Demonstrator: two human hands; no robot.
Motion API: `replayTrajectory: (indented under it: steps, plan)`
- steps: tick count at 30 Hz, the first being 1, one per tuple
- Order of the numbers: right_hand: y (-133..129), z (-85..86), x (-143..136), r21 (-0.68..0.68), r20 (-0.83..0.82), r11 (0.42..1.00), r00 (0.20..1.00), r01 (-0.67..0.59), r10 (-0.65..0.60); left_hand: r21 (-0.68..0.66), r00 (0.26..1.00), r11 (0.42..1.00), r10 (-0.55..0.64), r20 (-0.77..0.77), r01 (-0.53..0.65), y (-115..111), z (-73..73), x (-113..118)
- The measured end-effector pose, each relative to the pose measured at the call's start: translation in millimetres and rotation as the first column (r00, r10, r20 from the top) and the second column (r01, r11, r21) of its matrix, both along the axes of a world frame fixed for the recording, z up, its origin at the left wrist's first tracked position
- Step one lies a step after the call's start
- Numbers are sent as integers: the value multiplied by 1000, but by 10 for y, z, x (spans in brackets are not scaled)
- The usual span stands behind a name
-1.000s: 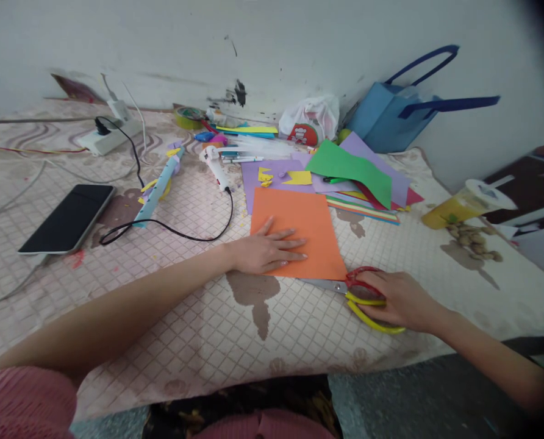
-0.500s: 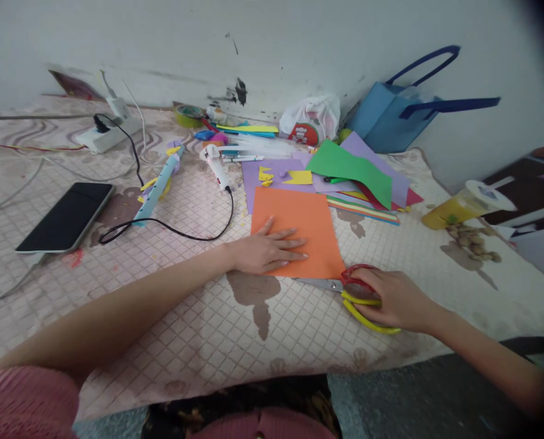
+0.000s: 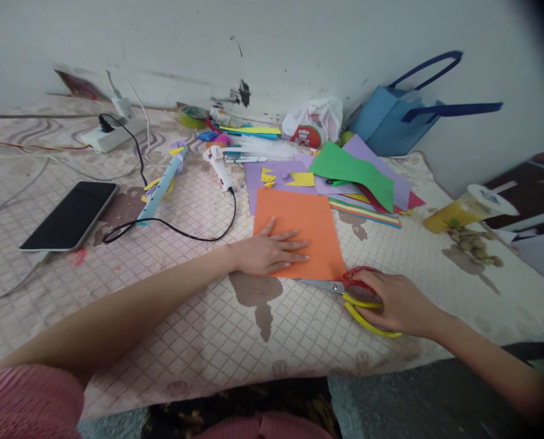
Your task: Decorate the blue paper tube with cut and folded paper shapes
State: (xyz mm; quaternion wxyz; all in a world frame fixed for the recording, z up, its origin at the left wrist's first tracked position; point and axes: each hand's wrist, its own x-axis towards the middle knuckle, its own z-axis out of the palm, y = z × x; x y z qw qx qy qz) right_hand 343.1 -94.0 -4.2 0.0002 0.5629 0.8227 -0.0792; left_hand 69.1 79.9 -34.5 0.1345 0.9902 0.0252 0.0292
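Note:
An orange sheet of paper (image 3: 294,210) lies flat on the patterned tablecloth (image 3: 199,329) in front of me. My left hand (image 3: 267,251) rests on its lower left part, fingers spread. At the sheet's lower right corner, my right hand (image 3: 397,303) grips a pair of scissors (image 3: 361,317) with red and yellow handles. Their blades point left along the sheet's near edge, partly hidden by the paper. Beyond the sheet are a purple paper (image 3: 252,183) with yellow cut pieces (image 3: 302,178) on it and a green sheet (image 3: 352,172).
A white glue gun (image 3: 219,167) with a black cord lies behind my left hand, beside a light-blue paper strip (image 3: 162,186). Left are a phone (image 3: 71,216) and a power strip (image 3: 111,137). Right stand a yellow drink cup (image 3: 457,212) and a blue bag (image 3: 382,119).
The whole view has shifted slightly, moving everything a little to the right in the picture. Both hands, the orange sheet and the scissors keep the same positions relative to each other.

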Motion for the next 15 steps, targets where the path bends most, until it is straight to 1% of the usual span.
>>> replayTrajectory:
  steps: [4, 10, 15]
  plan:
    - [28, -3, -28, 14, 11, 1000, 1000, -11, 11, -6, 1000, 1000, -3, 0, 3, 0, 6, -3]
    - [28, -27, 8, 32, 72, 998, 996, -50, 47, -13, 1000, 1000, -3, 22, 3, 4, -12, -2]
    - [13, -18, -2, 42, 53, 998, 998, -43, 41, -10, 1000, 1000, -2, 13, 2, -1, -2, -3]
